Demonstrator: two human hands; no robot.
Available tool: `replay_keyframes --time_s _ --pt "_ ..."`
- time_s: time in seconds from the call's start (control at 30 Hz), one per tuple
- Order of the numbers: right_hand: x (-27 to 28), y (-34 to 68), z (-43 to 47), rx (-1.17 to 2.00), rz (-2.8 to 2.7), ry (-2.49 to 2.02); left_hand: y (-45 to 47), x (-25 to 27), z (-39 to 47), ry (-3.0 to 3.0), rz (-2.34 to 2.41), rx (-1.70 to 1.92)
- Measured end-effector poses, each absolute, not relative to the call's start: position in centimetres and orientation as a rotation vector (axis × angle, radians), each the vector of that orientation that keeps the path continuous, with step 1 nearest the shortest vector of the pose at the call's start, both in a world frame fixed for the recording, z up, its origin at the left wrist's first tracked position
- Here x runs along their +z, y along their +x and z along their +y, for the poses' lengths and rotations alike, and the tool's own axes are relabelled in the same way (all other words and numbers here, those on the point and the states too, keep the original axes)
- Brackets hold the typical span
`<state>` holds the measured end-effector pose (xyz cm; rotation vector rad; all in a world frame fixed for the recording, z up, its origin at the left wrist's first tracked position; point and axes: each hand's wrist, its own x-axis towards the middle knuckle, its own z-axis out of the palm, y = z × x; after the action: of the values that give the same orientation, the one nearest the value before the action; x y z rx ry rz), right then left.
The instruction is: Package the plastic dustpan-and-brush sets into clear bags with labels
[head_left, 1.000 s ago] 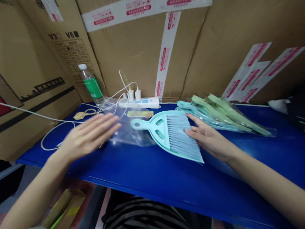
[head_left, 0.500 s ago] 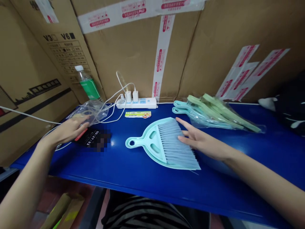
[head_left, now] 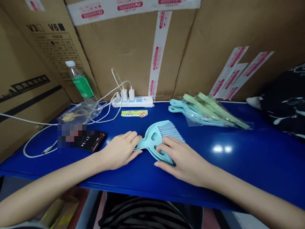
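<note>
A turquoise hand brush (head_left: 149, 143) lies nested with its matching dustpan (head_left: 152, 128), pale blue bristles pointing right. My left hand (head_left: 122, 148) closes around their handle end, thumb along the near side. My right hand (head_left: 182, 157) grips the wide part, fingers over the brush head and thumb at the near edge. It hides part of the bristles. Left of my left hand, a dark phone (head_left: 92, 141) with a lit timer rests on the table, partly blurred out.
Behind are a white power strip (head_left: 133, 101) with plugged chargers and a small colourful packet (head_left: 134, 113). Bagged green and turquoise brush sets (head_left: 205, 111) lie at the back right. A green-labelled bottle (head_left: 82, 82) leans at the back left, near a clear plastic bag (head_left: 81, 111) and cables.
My left hand has moved right from the phone onto the handle. My right hand has shifted left and closed on the brush and dustpan, which are now turned and tilted.
</note>
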<state>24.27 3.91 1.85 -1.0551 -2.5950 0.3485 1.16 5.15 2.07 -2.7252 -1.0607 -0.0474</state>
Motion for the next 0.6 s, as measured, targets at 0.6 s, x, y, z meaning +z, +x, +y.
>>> replay_keyframes --time_s 0.6 --pt "1.8 25.0 2.7 0.073 -2.474 -1.138 2.4 3.4 4.8 -2.857 -1.161 -0.27"
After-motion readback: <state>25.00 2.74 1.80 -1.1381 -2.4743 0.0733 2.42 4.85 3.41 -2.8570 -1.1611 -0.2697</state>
